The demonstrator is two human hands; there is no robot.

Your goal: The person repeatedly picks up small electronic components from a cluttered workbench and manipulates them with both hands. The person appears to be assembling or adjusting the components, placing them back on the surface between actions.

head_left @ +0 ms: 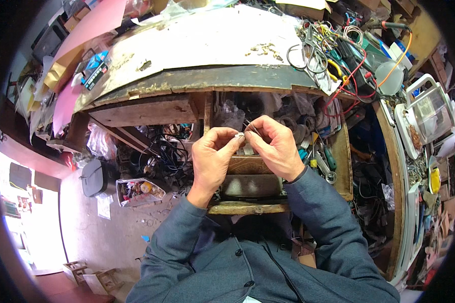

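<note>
My left hand (211, 157) pinches a small whitish piece (239, 135) between thumb and forefinger; its exact kind is too small to make out. Close against it, my right hand (275, 147) is closed on a thin metal tool (251, 126) with slim prongs that looks like tweezers. The fingertips of both hands nearly meet at the whitish piece. Both hands are raised over a pulled-out wooden drawer (248, 207) below the workbench edge. Tape rolls (299, 132), a wrench (330, 175) and screwdrivers (330, 157) lie in the drawer beside my right hand.
Ahead stands the workbench (197, 45) with a pale top and dark front edge. Scissors (310, 54), pliers (334, 69) and red test leads (361, 96) crowd its right end. A bin of scraps (139, 192) and a black container (95, 178) stand on the floor at left.
</note>
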